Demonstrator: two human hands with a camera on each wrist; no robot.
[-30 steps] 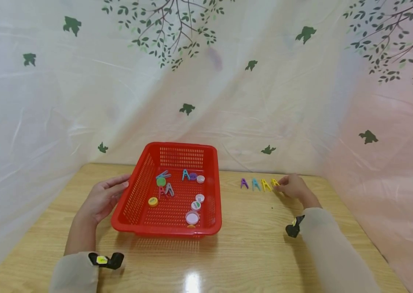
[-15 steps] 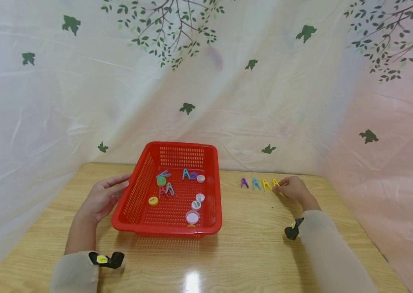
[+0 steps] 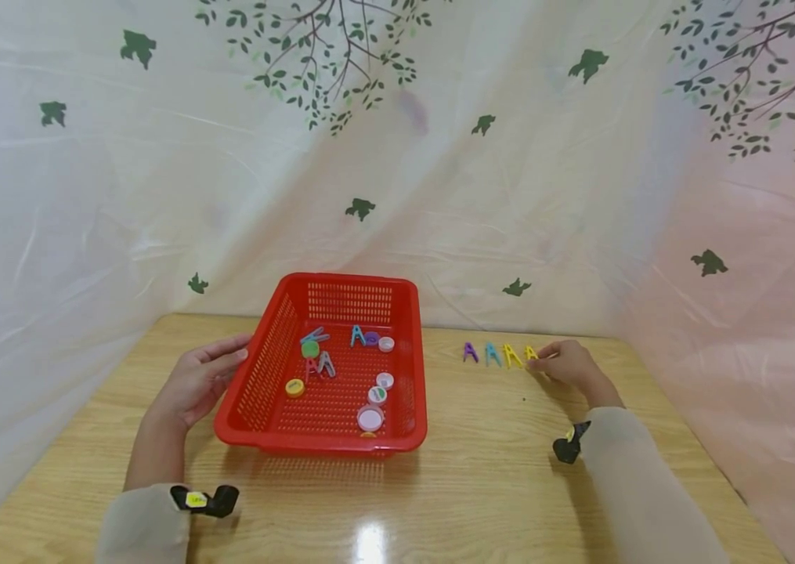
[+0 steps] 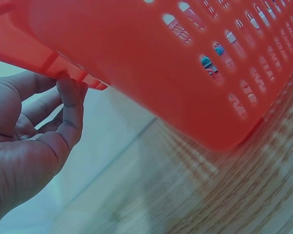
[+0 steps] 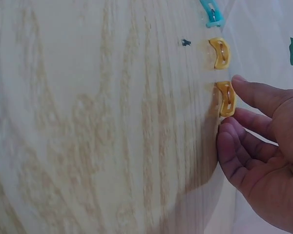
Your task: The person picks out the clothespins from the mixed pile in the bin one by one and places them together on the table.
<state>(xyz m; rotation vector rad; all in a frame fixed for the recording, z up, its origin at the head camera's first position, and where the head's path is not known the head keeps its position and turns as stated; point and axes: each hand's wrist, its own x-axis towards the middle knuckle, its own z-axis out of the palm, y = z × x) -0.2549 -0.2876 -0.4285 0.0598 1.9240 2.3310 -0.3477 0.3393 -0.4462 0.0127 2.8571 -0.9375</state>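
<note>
My left hand (image 3: 201, 380) grips the left rim of a red plastic basket (image 3: 319, 445); the left wrist view shows the thumb and fingers at the rim (image 4: 49, 63). On the table to the right, my right hand (image 3: 569, 366) pinches a yellow clothespin (image 3: 530, 353), the last in a row. In the right wrist view, fingertips sit at both ends of that clothespin (image 5: 227, 99). Beside it stand another yellow clothespin (image 3: 512, 356), a blue clothespin (image 3: 493, 354) and a purple clothespin (image 3: 471, 352).
Inside the basket lie blue clothespins (image 3: 358, 336), a red clothespin (image 3: 311, 368), a grey clothespin (image 3: 327, 364), a green cap (image 3: 309, 349), a yellow cap (image 3: 294, 388) and several pale caps (image 3: 370, 418). Behind the wooden table (image 3: 475, 486) hangs a patterned white sheet (image 3: 439, 219).
The right hand and the last yellow clothespin have shifted very slightly to the right. The left hand and the basket have stayed in place.
</note>
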